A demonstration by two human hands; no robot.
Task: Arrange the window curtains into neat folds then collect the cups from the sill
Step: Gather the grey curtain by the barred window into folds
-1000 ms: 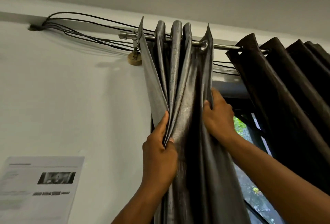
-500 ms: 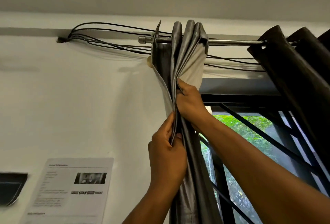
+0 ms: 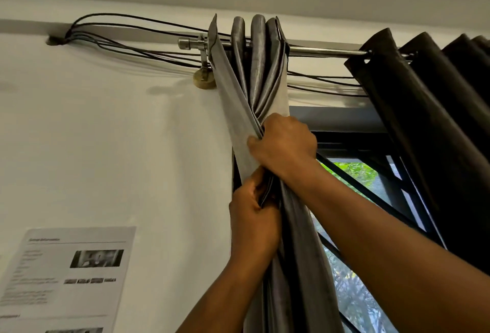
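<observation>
1. Looking up from the far left, I see a printed sheet (image 3: 66,277) stuck to the pale wall (image 3: 111,152), with a small dark photo on it and text too blurred for me to read.
2. Above it, a bundle of black cables (image 3: 127,41) leaves a hole near the ceiling and runs to the right, passing behind the curtains.
3. A metal rod (image 3: 323,51) sits on a bracket (image 3: 203,78) fixed to the wall; its capped end sticks out just left of the first fold.
4. The grey curtain (image 3: 254,72) hangs from the left end of the rod, its top bunched into tight upright folds, its pale lining showing on the outer edges.
5. My left hand (image 3: 254,224) is closed around the gathered folds lower down, thumb on the near side, fingers wrapped out of sight.
6. My right hand (image 3: 286,144) is just above it, touching it, clenched on the same bundle where the folds pinch together.
7. Right of the hands, the dark window frame (image 3: 371,144) and slanted bars show, with green leaves outside.
8. At the far right, the dark curtain (image 3: 434,110) hangs on the same rod in broad folds, well apart from the grey one.
9. No sill or cups are in my view.
</observation>
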